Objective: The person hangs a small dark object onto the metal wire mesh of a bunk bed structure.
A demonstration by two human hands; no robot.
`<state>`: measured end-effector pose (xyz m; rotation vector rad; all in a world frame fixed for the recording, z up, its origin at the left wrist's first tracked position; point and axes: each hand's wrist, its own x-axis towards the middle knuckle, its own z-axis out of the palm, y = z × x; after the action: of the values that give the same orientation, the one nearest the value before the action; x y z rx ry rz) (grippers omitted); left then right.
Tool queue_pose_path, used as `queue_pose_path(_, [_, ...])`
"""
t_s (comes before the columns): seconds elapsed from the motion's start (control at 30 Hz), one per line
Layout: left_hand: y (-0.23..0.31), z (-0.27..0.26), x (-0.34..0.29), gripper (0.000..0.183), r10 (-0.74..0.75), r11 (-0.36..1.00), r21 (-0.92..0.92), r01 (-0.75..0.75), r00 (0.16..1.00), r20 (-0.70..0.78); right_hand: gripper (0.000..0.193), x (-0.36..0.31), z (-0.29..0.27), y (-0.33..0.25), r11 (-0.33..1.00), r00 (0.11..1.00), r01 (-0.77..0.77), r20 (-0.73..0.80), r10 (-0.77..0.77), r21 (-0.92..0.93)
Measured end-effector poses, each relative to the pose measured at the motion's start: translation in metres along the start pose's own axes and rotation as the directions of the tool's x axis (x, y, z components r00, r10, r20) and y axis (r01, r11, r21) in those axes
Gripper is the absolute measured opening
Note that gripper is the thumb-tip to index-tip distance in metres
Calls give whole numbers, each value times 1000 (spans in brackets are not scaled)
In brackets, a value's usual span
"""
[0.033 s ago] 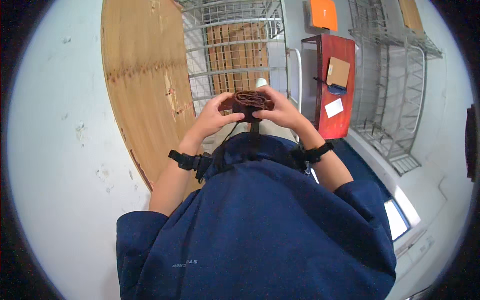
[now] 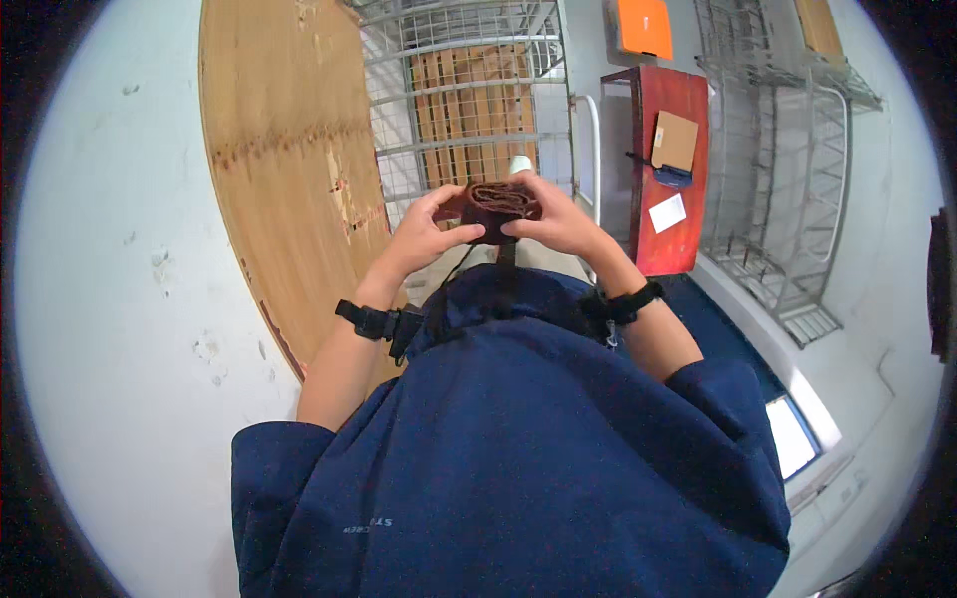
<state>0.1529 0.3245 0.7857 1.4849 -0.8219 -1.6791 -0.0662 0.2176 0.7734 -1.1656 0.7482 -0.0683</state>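
- The left hand (image 2: 417, 233) and the right hand (image 2: 564, 223) grasp one thing between them, a rolled or folded brown cloth (image 2: 498, 207), with thumbs on its near side and the other fingers bent around its flanks.
- The cloth is held up in front of the person's waist, off any surface. It is dark reddish brown and compact, with crinkled layers bunched at its top and a darker side below; its weave is too small to tell.
- A black strap (image 2: 371, 320) circles the left wrist and another black strap (image 2: 635, 303) the right; below them spreads a loose navy shirt (image 2: 508, 429) with small pale print.
- Just beyond the hands stands a small white object (image 2: 520, 164), its kind unclear.
- To the left lies a wooden board (image 2: 289, 110), its surface scuffed and stained, alongside a scuffed white wall (image 2: 110, 339).
- Ahead, a metal mesh frame (image 2: 398, 98) stands before wooden slats (image 2: 469, 115).
- To the right is a red desk (image 2: 670, 254) bearing an open-looking cardboard piece (image 2: 675, 143), a dark blue item (image 2: 672, 177) and a white sheet (image 2: 667, 213).
- Past the desk's far end sits an orange object (image 2: 645, 28); farther right, a metal rack (image 2: 823, 184) stands along a pale wall.
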Motion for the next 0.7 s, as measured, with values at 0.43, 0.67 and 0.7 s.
queue_pose_path(0.43, [10,27,25,64,-8,875,482,-37,996,91,49,1,-40,29,913,991,118,-9,-132,-391])
queue_pose_path(0.67, [-52,-60,-22,64,-82,730,661,174,982,-168,52,-20,-118,113,837,899,-328,-418,134,-439])
queue_pose_path(0.7, [-72,-79,-36,63,-81,723,668,178,981,-175,53,-27,-131,126,805,864,-399,-472,172,-438])
